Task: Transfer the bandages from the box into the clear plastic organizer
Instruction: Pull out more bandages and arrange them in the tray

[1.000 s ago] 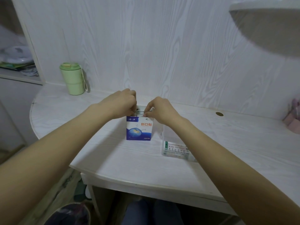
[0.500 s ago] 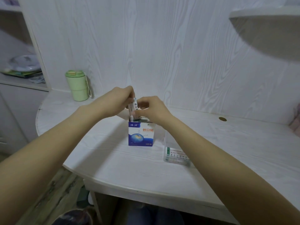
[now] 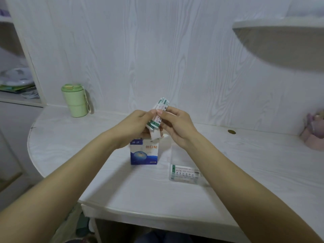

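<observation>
Now that the stack of bandages [image 3: 158,114] has come all the way up out of the box [image 3: 144,153], both hands are pinching it in the air just above the opening. A second ago the fingers were down at the box's top flap, then the strips were only half out, so the pull is basically done. The left hand [image 3: 134,124] grips the lower part of the bundle from the left side, and the right hand [image 3: 177,126] has thumb and fingers curled on it from the right, with the green-edged ends sticking up past the fingertips. A white flap or a loose strip hangs just under the bundle, hard to say which.

The box stands upright on the surface [image 3: 245,165], open at the top. The clear plastic organizer [image 3: 185,174] sits just to the right of it, near the right forearm, and already has what looks like some printed strips lying inside.

So this batch is out and free, and probably the next bit is carrying it over to the right and down into the organizer. Can't tell if more are left in the box.
</observation>
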### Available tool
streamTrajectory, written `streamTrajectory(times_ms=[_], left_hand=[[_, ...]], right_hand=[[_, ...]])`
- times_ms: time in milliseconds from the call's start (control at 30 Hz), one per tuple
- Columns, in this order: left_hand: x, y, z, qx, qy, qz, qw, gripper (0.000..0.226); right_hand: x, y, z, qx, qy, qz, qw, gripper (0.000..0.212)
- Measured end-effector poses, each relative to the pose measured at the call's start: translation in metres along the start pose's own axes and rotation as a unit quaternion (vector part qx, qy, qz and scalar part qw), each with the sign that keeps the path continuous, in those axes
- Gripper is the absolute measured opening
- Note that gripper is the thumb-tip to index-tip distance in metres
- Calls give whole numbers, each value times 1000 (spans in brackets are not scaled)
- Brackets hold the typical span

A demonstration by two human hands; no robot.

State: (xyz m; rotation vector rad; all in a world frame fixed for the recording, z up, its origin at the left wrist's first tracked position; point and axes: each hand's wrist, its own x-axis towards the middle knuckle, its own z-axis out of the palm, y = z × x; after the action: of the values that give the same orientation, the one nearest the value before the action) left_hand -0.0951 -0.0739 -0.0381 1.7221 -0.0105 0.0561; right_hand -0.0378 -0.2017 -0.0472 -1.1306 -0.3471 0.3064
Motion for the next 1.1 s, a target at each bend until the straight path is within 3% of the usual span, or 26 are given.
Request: streamTrajectory(times_ms=[233,333,533,667,833,933,1100], left_hand=[[7,7,40,81,21,56,995,37],[10,7,53,27,24,36,999,34],[13,0,59,-35,-50,-8,998,19],[11,1,73,30,8,-4,1000,15],[9,-1,92,-11,35,4,999,4],[10,-8,99,59,26,42,997,12],[8,-12,107,213,-32,85,973,25]], right_hand=[[-13,-9,-31,-24,40,-28,998,4],[-16,-12,-39,-20,66,-28,997,4],[-22,-23,-61,41,100,-22,994,6],[-32,-27,-85,59,104,20,993,8],[-46,-30,-102,154,115,83,978,7],[-51,-32,-109,170,138,141,965,11],[-57,-37,-120,45,93,207,973,8]])
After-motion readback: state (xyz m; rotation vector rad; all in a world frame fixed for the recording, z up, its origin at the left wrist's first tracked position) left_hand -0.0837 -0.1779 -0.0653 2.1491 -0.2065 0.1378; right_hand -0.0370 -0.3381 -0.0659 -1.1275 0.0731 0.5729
